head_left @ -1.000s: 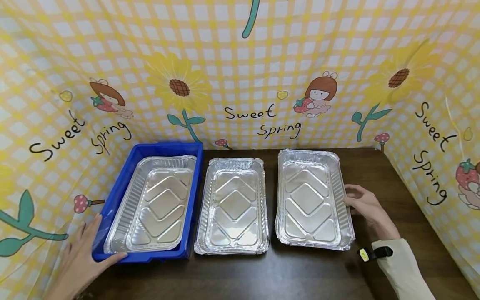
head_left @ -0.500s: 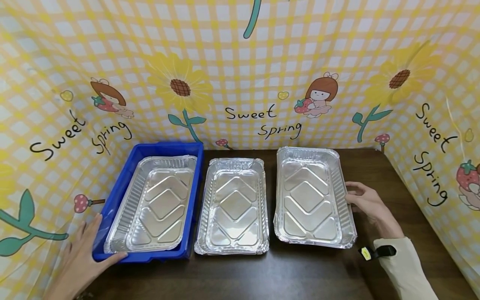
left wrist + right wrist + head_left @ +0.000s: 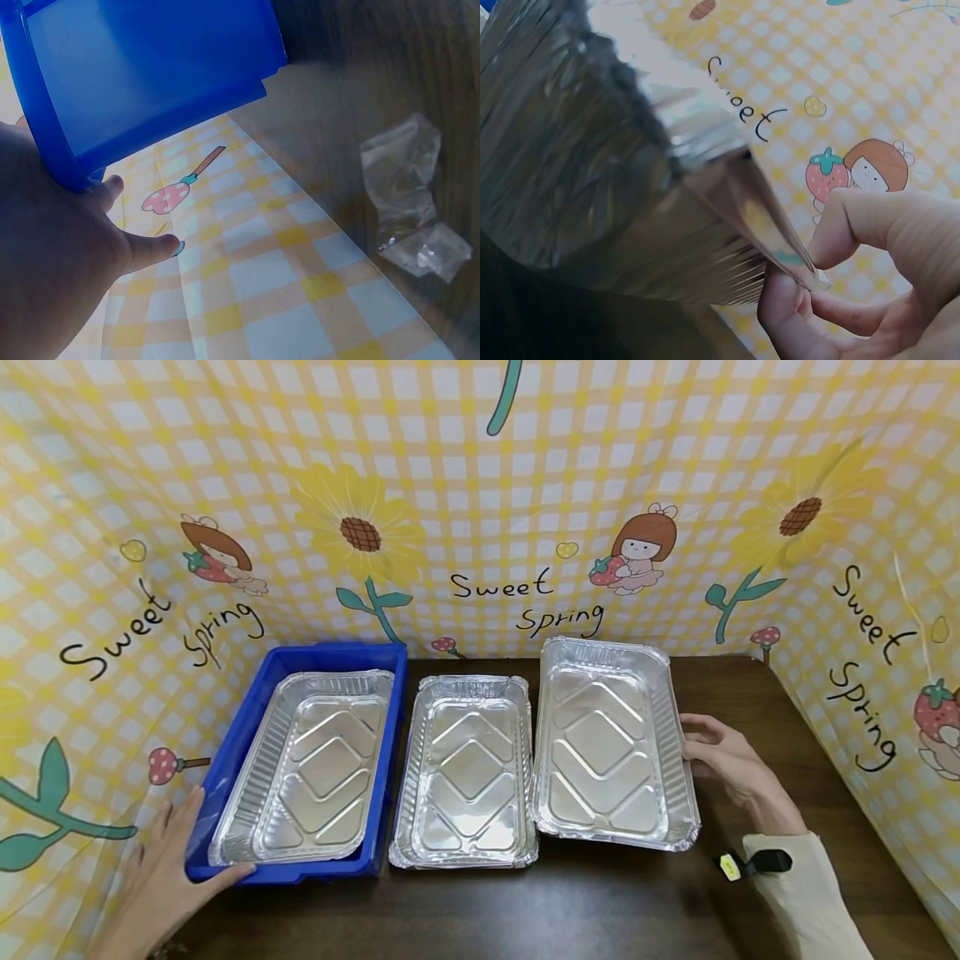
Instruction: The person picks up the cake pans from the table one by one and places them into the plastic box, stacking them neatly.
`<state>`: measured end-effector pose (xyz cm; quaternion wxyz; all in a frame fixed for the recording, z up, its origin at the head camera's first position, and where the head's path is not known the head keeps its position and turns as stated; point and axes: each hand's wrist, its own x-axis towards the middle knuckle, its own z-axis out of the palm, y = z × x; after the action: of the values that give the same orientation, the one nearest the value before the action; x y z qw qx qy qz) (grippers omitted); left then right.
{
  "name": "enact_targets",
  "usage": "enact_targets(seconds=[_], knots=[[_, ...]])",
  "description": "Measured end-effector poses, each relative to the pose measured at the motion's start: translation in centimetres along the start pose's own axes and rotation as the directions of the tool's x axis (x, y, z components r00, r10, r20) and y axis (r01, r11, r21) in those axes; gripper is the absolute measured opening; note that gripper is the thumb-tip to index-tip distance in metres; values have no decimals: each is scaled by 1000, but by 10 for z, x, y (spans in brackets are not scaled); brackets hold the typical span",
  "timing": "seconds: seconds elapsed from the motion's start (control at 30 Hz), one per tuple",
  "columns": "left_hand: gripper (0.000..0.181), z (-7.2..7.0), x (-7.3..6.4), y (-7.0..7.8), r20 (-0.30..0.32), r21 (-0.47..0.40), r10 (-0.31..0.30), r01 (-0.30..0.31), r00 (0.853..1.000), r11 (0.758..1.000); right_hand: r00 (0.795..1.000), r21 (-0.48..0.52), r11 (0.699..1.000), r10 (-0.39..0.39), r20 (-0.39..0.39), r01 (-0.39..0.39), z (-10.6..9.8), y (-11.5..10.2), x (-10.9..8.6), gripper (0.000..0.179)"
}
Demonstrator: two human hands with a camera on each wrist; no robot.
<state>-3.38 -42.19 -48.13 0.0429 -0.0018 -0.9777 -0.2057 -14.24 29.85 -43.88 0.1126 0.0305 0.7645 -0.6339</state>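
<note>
In the head view, my right hand (image 3: pixel 731 764) pinches the right rim of a foil tray (image 3: pixel 603 752) between thumb and fingers. This tray is raised and tilted, its left side right beside a second foil tray (image 3: pixel 471 777) on the table. The right wrist view shows the thumb and fingers (image 3: pixel 836 240) closed on the crinkled foil edge (image 3: pixel 772 255). At the left, my left hand (image 3: pixel 161 868) rests against the near left corner of a blue plastic bin (image 3: pixel 281 872), thumb along its front, fingers fairly straight. Inside the bin sits a third foil tray (image 3: pixel 322 768).
A brown wooden table (image 3: pixel 480 914) carries everything. Yellow checked cloth (image 3: pixel 480 485) rises behind and on both sides. The left wrist view shows a crumpled clear plastic piece (image 3: pixel 416 199) on a brown surface beside the cloth.
My right hand has raised the right foil tray off the table and shifted it left, toward the middle tray. The left hand and the bin have stayed put.
</note>
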Motion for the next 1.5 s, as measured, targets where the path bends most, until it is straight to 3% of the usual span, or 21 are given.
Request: enact_targets(seconds=[0.43, 1.5], knots=[[126, -1, 0, 2, 14, 5, -6, 6, 1000, 1000, 999, 45, 999, -23, 49, 21, 31, -17, 3, 69], [126, -1, -1, 2, 23, -2, -5, 5, 1000, 1000, 998, 175, 984, -40, 44, 32, 125, -57, 24, 66]])
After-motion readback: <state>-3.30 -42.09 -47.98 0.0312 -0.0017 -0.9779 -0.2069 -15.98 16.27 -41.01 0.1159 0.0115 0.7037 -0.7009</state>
